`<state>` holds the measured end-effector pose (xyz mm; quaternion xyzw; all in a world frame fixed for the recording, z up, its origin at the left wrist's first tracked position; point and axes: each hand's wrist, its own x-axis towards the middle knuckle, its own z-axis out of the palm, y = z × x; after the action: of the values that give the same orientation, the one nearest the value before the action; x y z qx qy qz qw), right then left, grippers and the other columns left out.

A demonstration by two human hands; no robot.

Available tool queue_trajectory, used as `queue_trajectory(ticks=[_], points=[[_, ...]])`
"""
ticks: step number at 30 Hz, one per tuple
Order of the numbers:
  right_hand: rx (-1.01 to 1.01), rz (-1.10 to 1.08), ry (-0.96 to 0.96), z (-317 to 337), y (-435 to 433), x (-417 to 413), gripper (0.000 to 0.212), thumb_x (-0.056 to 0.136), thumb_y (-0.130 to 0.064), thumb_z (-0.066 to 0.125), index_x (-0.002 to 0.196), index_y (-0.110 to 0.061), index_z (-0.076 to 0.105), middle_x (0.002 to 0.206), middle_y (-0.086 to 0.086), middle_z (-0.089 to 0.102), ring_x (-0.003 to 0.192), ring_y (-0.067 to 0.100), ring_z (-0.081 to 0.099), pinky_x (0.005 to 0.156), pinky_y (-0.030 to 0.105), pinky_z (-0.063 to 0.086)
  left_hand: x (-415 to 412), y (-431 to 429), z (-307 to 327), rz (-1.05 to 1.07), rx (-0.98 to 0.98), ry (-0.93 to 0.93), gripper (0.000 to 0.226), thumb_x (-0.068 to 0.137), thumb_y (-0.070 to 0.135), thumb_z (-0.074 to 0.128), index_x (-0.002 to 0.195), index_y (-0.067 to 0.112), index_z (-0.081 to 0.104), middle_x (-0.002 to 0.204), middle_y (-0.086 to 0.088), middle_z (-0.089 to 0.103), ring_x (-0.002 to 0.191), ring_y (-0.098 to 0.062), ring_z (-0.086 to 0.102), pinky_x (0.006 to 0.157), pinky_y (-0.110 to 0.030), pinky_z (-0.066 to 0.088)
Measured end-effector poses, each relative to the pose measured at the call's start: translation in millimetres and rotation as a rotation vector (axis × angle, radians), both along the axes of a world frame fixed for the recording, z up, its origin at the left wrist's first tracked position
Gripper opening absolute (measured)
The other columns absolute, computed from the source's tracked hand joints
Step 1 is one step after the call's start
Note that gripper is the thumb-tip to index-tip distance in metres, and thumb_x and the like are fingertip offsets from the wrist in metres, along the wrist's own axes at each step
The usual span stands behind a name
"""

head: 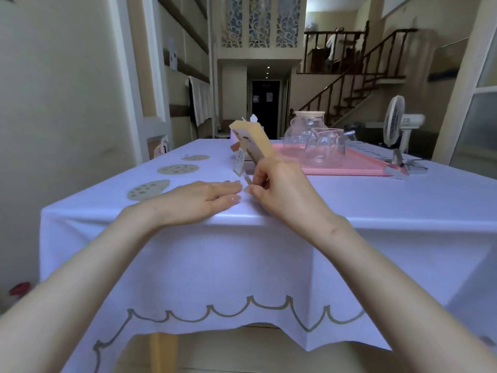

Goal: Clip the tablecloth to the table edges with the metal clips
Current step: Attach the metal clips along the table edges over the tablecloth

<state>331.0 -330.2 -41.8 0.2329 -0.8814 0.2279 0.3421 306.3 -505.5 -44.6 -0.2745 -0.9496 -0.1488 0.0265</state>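
I see the right hand [279, 189] pinching a metal clip [248, 181], left hand [204, 200] flat on the tablecloth [215, 265], staircase [357, 84] behind.

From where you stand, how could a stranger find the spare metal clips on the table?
Start at the pink tray on the white tablecloth. The metal clips lie at its near right corner, before the fan. Unlike the clear glassware nearby, they are small, folded and silvery.

Both forearms are bare to the left hand [207, 200] and right hand [282, 192]; no sleeves, rings or watch show; fingernails short.
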Motion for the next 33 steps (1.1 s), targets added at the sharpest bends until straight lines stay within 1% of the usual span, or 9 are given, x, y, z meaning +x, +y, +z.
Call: queue_trajectory(ticks=[1, 3, 8, 11, 13, 17, 20, 25, 33], points=[[0.001, 0.003, -0.031, -2, -6, -3, 0.011, 0.082, -0.008, 0.064, 0.079, 0.002, 0.063, 0.097, 0.004, 0.057, 0.082, 0.018, 0.052, 0.068, 0.030, 0.039, 1, -16, 1, 0.036, -0.019, -0.042, 0.050, 0.095, 0.049, 0.032, 0.144, 0.039, 0.025, 0.145, 0.030, 0.011, 0.132, 0.013, 0.013, 0.106, -0.009, 0.005], [0.002, 0.017, -0.081, -4, -18, -7, 0.012, 0.084, -0.012, 0.064, 0.082, 0.000, 0.064, 0.094, 0.011, 0.058, 0.088, 0.024, 0.053, 0.076, 0.034, 0.041, 1, -47, 2, 0.104, -0.026, -0.100, 0.063, 0.087, 0.059, 0.029, 0.146, 0.038, 0.017, 0.140, 0.034, 0.006, 0.131, 0.015, 0.005, 0.103, -0.008, -0.003], [-0.012, 0.080, -0.120, -7, -48, -12, 0.013, 0.084, -0.015, 0.065, 0.084, -0.002, 0.063, 0.092, 0.006, 0.051, 0.085, 0.024, 0.052, 0.073, 0.031, 0.040, 6, -110, 1, 0.255, 0.044, -0.152, 0.086, 0.067, 0.087, 0.024, 0.142, 0.046, 0.018, 0.142, 0.038, 0.005, 0.128, 0.019, 0.002, 0.105, -0.011, -0.003], [-0.041, 0.115, -0.156, -6, -64, -15, 0.018, 0.080, -0.018, 0.072, 0.084, -0.002, 0.066, 0.089, 0.003, 0.050, 0.082, 0.020, 0.051, 0.071, 0.028, 0.040, 12, -122, -3, 0.283, 0.026, -0.098, 0.059, 0.087, 0.066, 0.028, 0.143, 0.046, 0.021, 0.147, 0.035, 0.010, 0.126, 0.019, 0.007, 0.105, -0.013, 0.001], [-0.100, 0.161, -0.187, -6, -77, -17, 0.019, 0.075, -0.019, 0.077, 0.080, -0.004, 0.067, 0.087, 0.001, 0.053, 0.079, 0.015, 0.051, 0.066, 0.023, 0.037, 12, -122, -3, 0.271, -0.004, -0.098, 0.053, 0.092, 0.057, 0.028, 0.143, 0.045, 0.020, 0.146, 0.035, 0.010, 0.126, 0.019, 0.007, 0.106, -0.013, 0.001], [-0.214, 0.234, -0.257, -7, -100, -22, 0.018, 0.073, -0.019, 0.079, 0.070, -0.010, 0.063, 0.075, -0.003, 0.055, 0.076, 0.013, 0.052, 0.061, 0.017, 0.036, 13, -134, 1, 0.185, -0.057, -0.119, 0.073, 0.077, 0.079, 0.025, 0.142, 0.048, 0.015, 0.145, 0.037, 0.003, 0.134, 0.017, 0.001, 0.114, -0.018, -0.001], [-0.207, 0.220, -0.257, -7, -100, -27, 0.019, 0.073, -0.018, 0.079, 0.071, -0.008, 0.062, 0.079, 0.001, 0.058, 0.079, 0.017, 0.054, 0.066, 0.023, 0.038, 10, -147, -4, 0.106, -0.079, -0.054, 0.088, 0.063, 0.092, 0.016, 0.141, 0.051, 0.014, 0.147, 0.039, 0.007, 0.135, 0.019, 0.002, 0.119, -0.026, 0.005], [-0.183, 0.208, -0.249, -8, -95, -28, 0.020, 0.072, -0.016, 0.079, 0.071, -0.013, 0.060, 0.082, -0.001, 0.055, 0.078, 0.014, 0.051, 0.062, 0.012, 0.036, 7, -149, -8, 0.078, -0.128, 0.035, 0.093, 0.060, 0.094, 0.013, 0.142, 0.050, 0.011, 0.146, 0.040, 0.009, 0.135, 0.019, 0.003, 0.118, -0.026, 0.011], [-0.172, 0.196, -0.243, -9, -97, -25, 0.018, 0.072, -0.015, 0.079, 0.074, -0.013, 0.061, 0.084, 0.001, 0.057, 0.078, 0.016, 0.055, 0.062, 0.019, 0.035, 0, -156, -9, 0.016, -0.138, 0.048, 0.098, 0.063, 0.092, 0.018, 0.146, 0.041, 0.008, 0.151, 0.032, 0.005, 0.137, 0.016, 0.000, 0.113, -0.011, 0.004]])
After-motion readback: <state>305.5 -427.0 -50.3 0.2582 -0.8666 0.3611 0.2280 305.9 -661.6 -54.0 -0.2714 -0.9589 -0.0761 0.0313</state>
